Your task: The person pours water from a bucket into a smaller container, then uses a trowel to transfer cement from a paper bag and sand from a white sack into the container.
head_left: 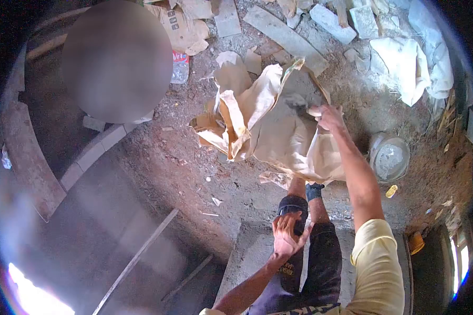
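Observation:
A torn brown paper bag [276, 139] lies spread on the dirt ground, its edges crumpled and standing up. Grey powder [302, 92] shows inside its opening. My right hand [328, 117] is at the bag's right edge with its fingers curled around the paper; part of the grip is hidden. My left hand [290, 235] rests by my knee, fingers spread, holding nothing. Close to my right forearm stands a clear plastic container [390, 156] with whitish grey residue in it.
Broken slabs [286, 34] and brick pieces [333, 23] lie at the back. A white sack [404, 68] is at the back right. A plastic bottle [180, 68] with a red label lies left of the bag. A curved brick edge [100, 149] borders a lower dark area on the left.

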`<move>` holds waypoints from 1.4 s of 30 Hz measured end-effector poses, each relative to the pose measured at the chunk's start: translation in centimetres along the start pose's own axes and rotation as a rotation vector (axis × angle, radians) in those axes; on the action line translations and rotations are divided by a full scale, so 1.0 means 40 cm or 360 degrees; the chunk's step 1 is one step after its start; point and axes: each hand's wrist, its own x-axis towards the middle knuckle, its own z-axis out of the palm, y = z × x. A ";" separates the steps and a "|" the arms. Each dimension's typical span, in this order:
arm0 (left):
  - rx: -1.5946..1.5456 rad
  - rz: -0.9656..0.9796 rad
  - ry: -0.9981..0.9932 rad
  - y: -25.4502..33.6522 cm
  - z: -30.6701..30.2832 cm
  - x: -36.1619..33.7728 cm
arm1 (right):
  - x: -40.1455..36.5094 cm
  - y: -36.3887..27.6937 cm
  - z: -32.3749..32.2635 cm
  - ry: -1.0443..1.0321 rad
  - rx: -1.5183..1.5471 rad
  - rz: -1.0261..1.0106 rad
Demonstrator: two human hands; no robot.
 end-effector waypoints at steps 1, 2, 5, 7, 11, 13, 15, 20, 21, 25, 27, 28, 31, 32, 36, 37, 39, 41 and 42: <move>-0.0005 -0.0003 -0.0012 0.002 -0.002 0.001 | -0.003 0.008 0.004 -0.0026 -0.0136 0.0038; -0.0013 -0.0009 -0.0023 0.005 -0.002 0.001 | -0.003 0.009 0.011 -0.0033 -0.0138 0.0040; -0.0008 0.0004 -0.0017 0.004 0.003 0.001 | 0.005 -0.004 0.040 -0.0044 -0.0162 0.0028; 0.0019 0.0001 -0.0034 0.005 0.001 -0.001 | 0.032 -0.013 0.051 -0.0188 -0.0156 0.0083; 0.0042 0.0020 -0.0075 0.009 0.003 0.001 | 0.064 0.004 0.041 -0.0261 0.0084 -0.0037; 0.0068 0.0045 -0.0072 0.011 0.004 0.002 | 0.084 -0.002 0.026 -0.0277 0.0007 -0.0080; 0.0100 0.0080 -0.0072 0.010 0.003 0.001 | 0.098 -0.024 -0.002 -0.0286 -0.0065 -0.0119; 0.0130 0.0081 -0.0094 0.024 -0.010 0.011 | 0.053 -0.018 -0.073 -0.0386 0.0082 -0.0204; 0.0129 0.0088 -0.0099 0.027 -0.010 0.013 | 0.030 -0.013 -0.089 -0.0382 0.0084 -0.0197; 0.0159 0.0180 -0.0041 0.020 -0.009 0.019 | -0.045 0.059 -0.095 -0.0473 0.0510 -0.0240; 0.0211 0.0242 -0.0010 0.030 -0.021 0.027 | -0.122 0.096 -0.122 -0.0451 0.0724 -0.0270; 0.0250 0.0273 0.0004 0.027 -0.021 0.030 | -0.207 0.086 -0.166 -0.0330 0.0686 -0.0234; 0.0135 0.0359 0.0059 -0.003 0.000 0.025 | -0.396 0.207 -0.111 0.0085 0.0881 -0.0319; 0.0109 0.0319 0.0064 0.020 -0.007 0.032 | -0.472 0.231 -0.106 0.0013 0.1135 -0.0106; 0.0254 0.0430 0.0058 0.060 -0.021 0.050 | -0.761 0.285 -0.106 -0.0025 0.1743 0.0326; 0.0281 0.0446 0.0059 0.066 -0.022 0.055 | -0.816 0.334 -0.045 0.0054 0.2055 0.0278; 0.0305 0.0484 0.0059 0.076 -0.019 0.061 | -0.914 0.410 0.055 0.0197 0.2304 0.0354; 0.0340 0.0483 0.0035 0.072 -0.013 0.059 | -0.999 0.456 0.135 0.0430 0.2331 0.0566; 0.0339 0.0499 0.0042 0.074 -0.011 0.056 | -1.031 0.490 0.184 0.0445 0.2337 0.0566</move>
